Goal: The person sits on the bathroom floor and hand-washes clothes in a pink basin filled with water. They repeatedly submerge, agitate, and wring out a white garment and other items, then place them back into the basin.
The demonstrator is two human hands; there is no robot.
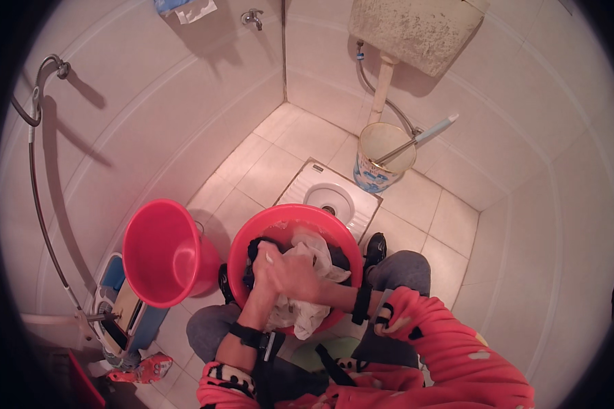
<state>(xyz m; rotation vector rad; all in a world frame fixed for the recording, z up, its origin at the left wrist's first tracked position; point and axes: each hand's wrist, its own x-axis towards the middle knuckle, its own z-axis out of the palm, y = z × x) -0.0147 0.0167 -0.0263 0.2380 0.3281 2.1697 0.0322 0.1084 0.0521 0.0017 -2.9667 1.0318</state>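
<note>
Though together, left hand (266,264) and right hand (299,278), grip unclear, over crumpled cloth (311,319) in round plastic basin (252,228)

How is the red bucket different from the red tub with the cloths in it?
The tub has a wide mouth; the bucket has a narrower one. The tub sits between two black shoes, while the bucket stands off to the left. The tub holds white cloth and dark cloth; no cloth shows in the bucket. Both are red and round.

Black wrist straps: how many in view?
2: left strap around the wrist of the left hand; right strap around the wrist of the right hand.
</note>
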